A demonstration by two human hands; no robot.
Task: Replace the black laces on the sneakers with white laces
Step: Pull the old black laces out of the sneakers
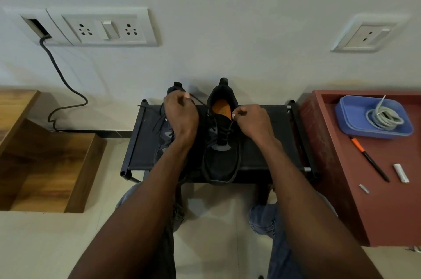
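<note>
Still unlacing: both hands, left hand [181, 112] and right hand [252, 120], pinch the black lace [201, 103] above the right sneaker [222, 142]. Next, probably pull it clear of the eyelets.

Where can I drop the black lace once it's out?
Bare patches: the stool fabric right of the right sneaker, and the red table between pen and its near edge. The blue tray is crowded with coiled laces.

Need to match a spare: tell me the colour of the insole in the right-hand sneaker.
Orange insole, seen in the head view inside the black sneaker.
</note>
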